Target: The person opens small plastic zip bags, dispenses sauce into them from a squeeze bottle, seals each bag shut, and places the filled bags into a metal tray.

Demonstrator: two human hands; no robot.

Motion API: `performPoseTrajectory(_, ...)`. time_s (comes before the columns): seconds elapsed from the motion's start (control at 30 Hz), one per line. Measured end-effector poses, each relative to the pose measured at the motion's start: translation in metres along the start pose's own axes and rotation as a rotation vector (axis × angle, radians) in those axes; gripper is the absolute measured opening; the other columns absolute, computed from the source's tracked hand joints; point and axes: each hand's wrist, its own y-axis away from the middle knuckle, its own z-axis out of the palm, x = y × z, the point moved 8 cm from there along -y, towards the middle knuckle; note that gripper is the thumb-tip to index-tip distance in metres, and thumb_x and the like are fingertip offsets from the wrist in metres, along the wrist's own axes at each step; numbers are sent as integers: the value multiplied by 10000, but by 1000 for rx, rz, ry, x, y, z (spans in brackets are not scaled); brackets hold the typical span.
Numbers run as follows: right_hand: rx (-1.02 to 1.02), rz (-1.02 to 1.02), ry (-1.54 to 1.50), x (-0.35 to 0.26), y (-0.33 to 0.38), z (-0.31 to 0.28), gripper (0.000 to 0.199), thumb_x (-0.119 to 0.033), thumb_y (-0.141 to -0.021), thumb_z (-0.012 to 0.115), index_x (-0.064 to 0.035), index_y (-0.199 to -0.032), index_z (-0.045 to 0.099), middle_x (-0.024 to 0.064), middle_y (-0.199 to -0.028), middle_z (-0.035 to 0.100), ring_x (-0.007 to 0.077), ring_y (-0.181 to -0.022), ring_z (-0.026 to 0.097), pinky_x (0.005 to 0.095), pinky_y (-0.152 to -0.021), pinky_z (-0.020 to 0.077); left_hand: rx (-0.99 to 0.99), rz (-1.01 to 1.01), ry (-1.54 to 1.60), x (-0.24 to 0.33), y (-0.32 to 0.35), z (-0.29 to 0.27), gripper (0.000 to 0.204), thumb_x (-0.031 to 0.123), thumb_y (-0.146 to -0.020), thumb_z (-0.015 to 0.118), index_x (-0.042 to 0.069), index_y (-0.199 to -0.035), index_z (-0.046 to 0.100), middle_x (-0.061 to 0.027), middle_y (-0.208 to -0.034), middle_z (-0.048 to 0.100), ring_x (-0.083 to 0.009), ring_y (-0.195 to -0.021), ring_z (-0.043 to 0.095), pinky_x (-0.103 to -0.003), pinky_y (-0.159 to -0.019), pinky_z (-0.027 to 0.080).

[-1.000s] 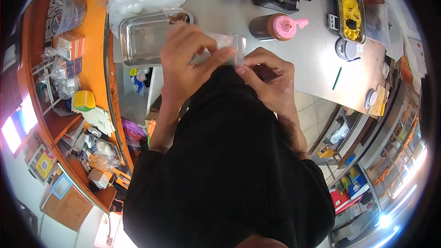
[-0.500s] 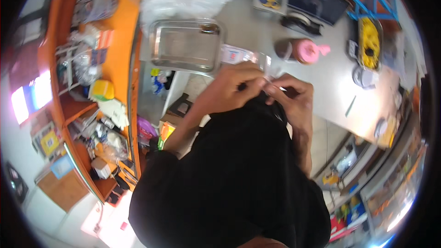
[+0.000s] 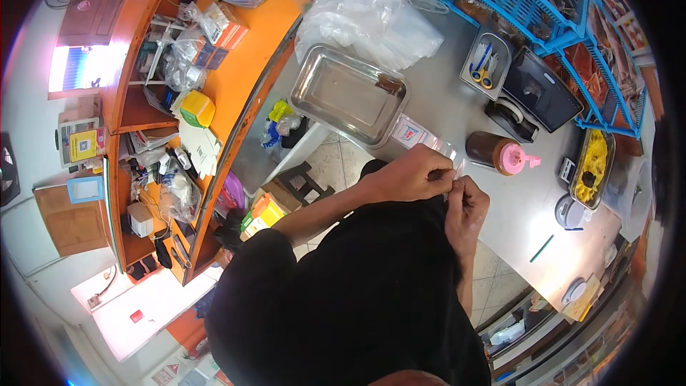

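Observation:
My left hand (image 3: 414, 174) and my right hand (image 3: 466, 213) are close together at the near edge of the metal table. The fingers of both are closed in a pinch on a thin piece of clear plastic (image 3: 460, 167), which shows between the fingertips. Its full shape is hidden. Just beyond my left hand lies a flat printed packet (image 3: 411, 133), white, red and blue. A brown squeeze bottle (image 3: 486, 149) with a pink lid stands to the right of my hands. Beyond the packet sits a shallow steel tray (image 3: 336, 97) with a small brown item (image 3: 389, 85) at its far right corner.
Clear plastic bags (image 3: 364, 14) are heaped behind the tray. A steel dish (image 3: 493, 46) holds scissors; a black tape dispenser (image 3: 511, 120) is nearby. Blue baskets (image 3: 514, 0) line the back. Right, a tray of yellow food (image 3: 593, 168). Orange shelving (image 3: 246, 86) stands left.
The whole view has turned and shifted, so the table and shelves now appear tilted. Both hands are still pinched together and appear slightly lower and farther right.

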Motion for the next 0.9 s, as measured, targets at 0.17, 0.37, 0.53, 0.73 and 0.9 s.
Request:
performPoseTrajectory(0.17, 132, -28, 186, -12, 0, -4, 257, -48, -938, 585, 14, -699, 512, 31, -567, 452, 93, -527, 380, 301, -474, 323, 248, 116, -104, 5, 1, -11, 214, 107, -854, 655, -25, -723, 549, -188, -636, 525, -348, -539, 471, -407, -529, 399)
performPoseTrajectory(0.37, -61, -33, 184, -12, -7, 3, 140, -9, -900, 596, 22, -766, 567, 96, -636, 556, 153, -544, 489, 313, -526, 404, 133, 60, -177, 1, 6, -15, 194, 80, -850, 659, -21, -741, 534, -168, -643, 521, -342, -571, 508, -418, -549, 402)
performPoseTrajectory(0.53, -179, -96, 181, -6, -3, 5, 158, -27, -917, 567, 22, -766, 560, 124, -647, 585, 226, -514, 489, 338, -528, 420, -113, 28, -112, 2, 4, -7, 190, 90, -904, 620, -37, -788, 539, -172, -666, 515, -309, -579, 463, -380, -569, 400)
performPoseTrajectory(0.73, -108, -134, 143, -3, -1, 4, 193, -41, -918, 566, 29, -741, 533, 110, -585, 510, 150, -504, 452, 320, -499, 387, -122, -85, 117, -14, 2, 4, 213, 114, -949, 591, -48, -811, 584, -134, -620, 482, -182, -542, 410, -340, -525, 370)
performPoseTrajectory(0.9, -67, -29, 26, -3, 1, 3, 149, -29, -823, 642, 20, -743, 525, 180, -607, 527, 290, -489, 517, 357, -481, 395, -11, 26, 11, 0, 1, -2, 186, 63, -895, 622, -46, -757, 564, -122, -567, 469, -195, -478, 412, -341, -483, 359)
